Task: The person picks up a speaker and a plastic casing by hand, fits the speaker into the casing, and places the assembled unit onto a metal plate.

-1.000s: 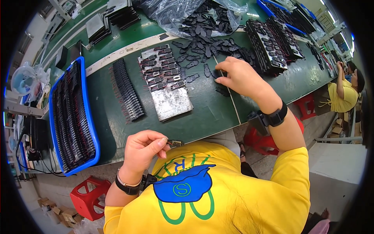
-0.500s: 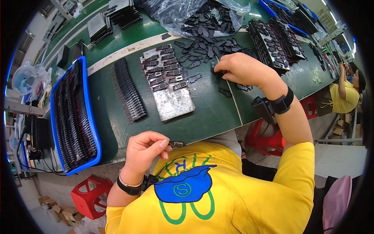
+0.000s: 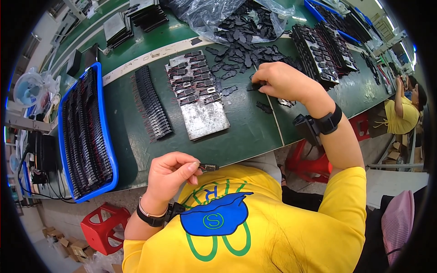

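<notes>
A: Your left hand (image 3: 175,174) pinches a small part (image 3: 209,167); your right hand (image 3: 282,81) bends over a black flake (image 3: 253,86), and I cannot tell whether its fingers have closed on it

B: Farther out, between your hands, the plate (image 3: 207,123) has wired parts (image 3: 200,71) covering its far end; its near end is bare. A neat row (image 3: 152,107) lies beyond your left hand, but many loose flakes (image 3: 239,52) are left beyond your right

A: And textures?

B: You have scuffed, silvery metal, thin notched matt flakes and, past them, a crinkled clear bag (image 3: 193,20)
</notes>
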`<state>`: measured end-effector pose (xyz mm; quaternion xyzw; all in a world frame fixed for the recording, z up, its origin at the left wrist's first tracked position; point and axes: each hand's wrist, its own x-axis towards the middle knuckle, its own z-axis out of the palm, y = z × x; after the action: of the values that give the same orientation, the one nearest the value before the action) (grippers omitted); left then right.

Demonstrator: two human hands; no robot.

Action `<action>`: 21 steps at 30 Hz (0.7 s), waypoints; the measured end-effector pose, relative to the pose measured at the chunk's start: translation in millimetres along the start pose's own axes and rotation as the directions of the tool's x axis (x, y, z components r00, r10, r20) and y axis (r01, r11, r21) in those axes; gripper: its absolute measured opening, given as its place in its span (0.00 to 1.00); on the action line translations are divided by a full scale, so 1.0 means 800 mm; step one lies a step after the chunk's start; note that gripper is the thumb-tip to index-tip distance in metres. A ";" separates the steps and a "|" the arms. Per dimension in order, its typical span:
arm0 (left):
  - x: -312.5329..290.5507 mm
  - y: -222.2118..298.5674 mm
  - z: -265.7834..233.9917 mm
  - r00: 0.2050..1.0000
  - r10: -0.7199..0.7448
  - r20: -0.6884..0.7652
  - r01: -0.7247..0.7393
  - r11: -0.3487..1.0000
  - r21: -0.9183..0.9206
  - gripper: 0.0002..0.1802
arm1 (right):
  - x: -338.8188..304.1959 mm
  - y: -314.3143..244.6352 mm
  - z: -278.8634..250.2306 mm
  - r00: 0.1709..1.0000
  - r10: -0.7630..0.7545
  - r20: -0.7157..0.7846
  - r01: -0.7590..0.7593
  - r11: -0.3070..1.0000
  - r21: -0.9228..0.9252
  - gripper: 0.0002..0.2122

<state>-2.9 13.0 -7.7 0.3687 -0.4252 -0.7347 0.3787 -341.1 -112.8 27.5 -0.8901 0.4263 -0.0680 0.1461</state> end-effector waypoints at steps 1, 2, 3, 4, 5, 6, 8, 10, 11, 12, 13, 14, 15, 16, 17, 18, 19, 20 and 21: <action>-0.001 0.000 0.000 1.000 -0.003 0.000 0.003 1.000 -0.004 0.05 | 0.003 0.002 0.000 1.000 -0.005 0.003 0.005 1.000 0.004 0.12; -0.002 0.001 0.001 1.000 -0.007 -0.002 0.007 1.000 -0.007 0.06 | 0.005 0.003 0.000 1.000 0.018 0.026 -0.018 1.000 0.002 0.13; 0.000 0.002 0.002 1.000 -0.010 -0.011 0.009 1.000 -0.008 0.06 | 0.006 0.005 0.000 0.998 0.039 0.050 -0.040 0.999 0.001 0.13; 0.004 0.005 0.005 0.999 -0.028 -0.021 0.029 0.999 0.023 0.06 | 0.006 0.006 0.000 0.995 0.060 0.073 -0.061 0.998 0.000 0.14; 0.003 0.007 0.006 0.998 -0.049 -0.047 0.052 0.997 0.055 0.06 | 0.008 0.001 0.004 0.996 0.040 0.081 -0.041 0.999 0.015 0.14; 0.002 0.009 0.006 0.995 -0.069 -0.075 0.076 0.993 0.085 0.07 | 0.004 -0.003 0.005 0.999 0.044 0.024 -0.043 0.998 -0.037 0.14; 0.006 0.009 0.004 0.992 -0.086 -0.087 0.091 0.995 0.049 0.07 | 0.001 -0.011 0.009 0.995 0.038 -0.094 -0.051 0.989 -0.136 0.15; 0.009 0.008 0.003 0.993 -0.106 -0.046 0.105 0.994 -0.021 0.08 | -0.009 -0.017 0.016 0.982 0.002 -0.188 -0.034 0.985 -0.170 0.14; 0.008 0.008 0.002 0.992 -0.104 -0.064 0.103 0.994 -0.021 0.08 | -0.013 -0.024 0.019 0.958 -0.016 -0.288 -0.049 0.975 -0.216 0.14; 0.009 0.008 0.002 0.993 -0.105 -0.058 0.103 0.994 -0.028 0.08 | -0.018 -0.037 0.020 0.958 -0.025 -0.285 -0.037 0.977 -0.210 0.14; 0.009 0.007 0.001 0.993 -0.104 -0.052 0.102 0.994 -0.036 0.08 | -0.023 -0.054 0.017 0.944 0.103 -0.315 -0.108 0.994 0.001 0.13; 0.008 0.007 0.000 0.994 -0.102 -0.043 0.100 0.994 -0.044 0.08 | -0.029 -0.070 0.015 0.920 0.235 -0.315 -0.173 0.962 0.212 0.12; 0.007 0.007 0.000 0.994 -0.102 -0.049 0.100 0.994 -0.047 0.08 | -0.037 -0.086 0.014 0.922 0.231 -0.311 -0.169 0.962 0.213 0.12; 0.006 0.007 0.001 0.994 -0.099 -0.051 0.096 0.994 -0.046 0.08 | -0.044 -0.104 0.015 0.908 0.190 -0.374 -0.070 0.947 0.312 0.11; 0.006 0.007 0.001 0.994 -0.097 -0.045 0.095 0.995 -0.044 0.08 | -0.051 -0.121 0.017 0.883 0.163 -0.440 0.030 0.916 0.399 0.11; 0.006 0.007 0.002 0.994 -0.097 -0.043 0.095 0.995 -0.040 0.08 | -0.053 -0.136 0.022 0.884 0.165 -0.438 0.028 0.915 0.402 0.11; 0.007 0.008 0.003 0.994 -0.100 -0.045 0.098 0.994 -0.041 0.08 | -0.054 -0.152 0.027 0.877 0.080 -0.473 0.109 0.928 0.357 0.12; 0.007 0.009 0.004 0.994 -0.099 -0.047 0.099 0.995 0.001 0.08 | -0.054 -0.165 0.032 0.863 -0.006 -0.504 0.187 0.932 0.309 0.13; 0.006 0.010 0.005 0.994 -0.097 -0.049 0.099 0.994 0.043 0.08 | -0.053 -0.176 0.038 0.865 -0.004 -0.502 0.186 0.931 0.313 0.13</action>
<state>-6.5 7.1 0.0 0.4149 -0.4139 -0.7338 0.3436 -256.2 9.8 43.9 -0.8226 0.3851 -0.3751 0.1851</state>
